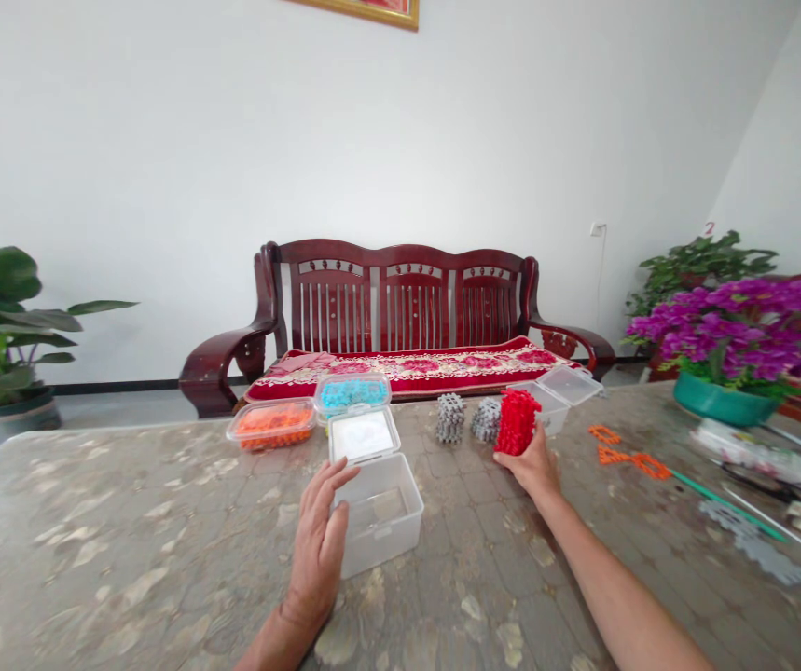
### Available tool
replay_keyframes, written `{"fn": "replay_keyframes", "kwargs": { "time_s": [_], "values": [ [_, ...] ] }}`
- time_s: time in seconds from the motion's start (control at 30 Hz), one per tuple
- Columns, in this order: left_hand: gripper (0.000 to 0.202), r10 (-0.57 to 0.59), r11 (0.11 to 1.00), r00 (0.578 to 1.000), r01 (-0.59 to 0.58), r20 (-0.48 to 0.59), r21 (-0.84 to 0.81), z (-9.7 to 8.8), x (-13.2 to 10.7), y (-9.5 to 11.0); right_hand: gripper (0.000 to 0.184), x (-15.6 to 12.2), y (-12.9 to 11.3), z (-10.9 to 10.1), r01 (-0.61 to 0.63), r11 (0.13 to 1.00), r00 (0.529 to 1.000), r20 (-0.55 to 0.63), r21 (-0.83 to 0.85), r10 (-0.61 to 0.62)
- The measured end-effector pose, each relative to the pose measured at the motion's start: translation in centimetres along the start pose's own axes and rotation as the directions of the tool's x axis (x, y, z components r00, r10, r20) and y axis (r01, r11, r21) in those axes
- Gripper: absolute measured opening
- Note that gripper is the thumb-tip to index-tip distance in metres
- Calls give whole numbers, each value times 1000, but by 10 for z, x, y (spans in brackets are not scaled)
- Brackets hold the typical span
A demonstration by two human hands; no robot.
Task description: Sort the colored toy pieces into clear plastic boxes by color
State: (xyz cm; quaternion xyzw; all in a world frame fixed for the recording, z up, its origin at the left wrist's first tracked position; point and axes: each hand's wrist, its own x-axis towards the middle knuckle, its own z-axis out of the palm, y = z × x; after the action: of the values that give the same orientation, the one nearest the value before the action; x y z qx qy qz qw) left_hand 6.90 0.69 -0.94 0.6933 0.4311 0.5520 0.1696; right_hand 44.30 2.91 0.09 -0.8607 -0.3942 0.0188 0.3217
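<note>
On the patterned tabletop [183, 578], a translucent plastic box [380, 552] stands with its hinged lid [364, 434] folded back; the left hand [320, 524], fingers loosely extended and grasping nothing, overlaps its left side, though contact cannot be determined. To the right, the right hand [534, 464] grasps a red block of interlocking pieces [516, 419] by its lower part, near two grey stacks [450, 417], one partly hidden behind it.
</note>
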Motion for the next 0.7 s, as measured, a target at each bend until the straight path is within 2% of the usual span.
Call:
{"fn": "replay_keyframes", "kwargs": {
  "time_s": [0.2, 0.43, 0.7],
  "values": [
    [37, 30, 1000, 999, -30, -12, 4, 0, 0, -2, 113, -1, -1, 0, -17, 997, 999, 41, -70, 20],
    [37, 36, 999, 999, -36, -7, 6, 0, 0, -3, 103, -2, 0, -2, -24, 997, 997, 73, -70, 30],
    [37, 27, 1000, 1000, -28, -11, -15, 1, 1, -4, 77, -6, 5, -4, 58, 998, 994, 93, -36, -55]
  ]
}}
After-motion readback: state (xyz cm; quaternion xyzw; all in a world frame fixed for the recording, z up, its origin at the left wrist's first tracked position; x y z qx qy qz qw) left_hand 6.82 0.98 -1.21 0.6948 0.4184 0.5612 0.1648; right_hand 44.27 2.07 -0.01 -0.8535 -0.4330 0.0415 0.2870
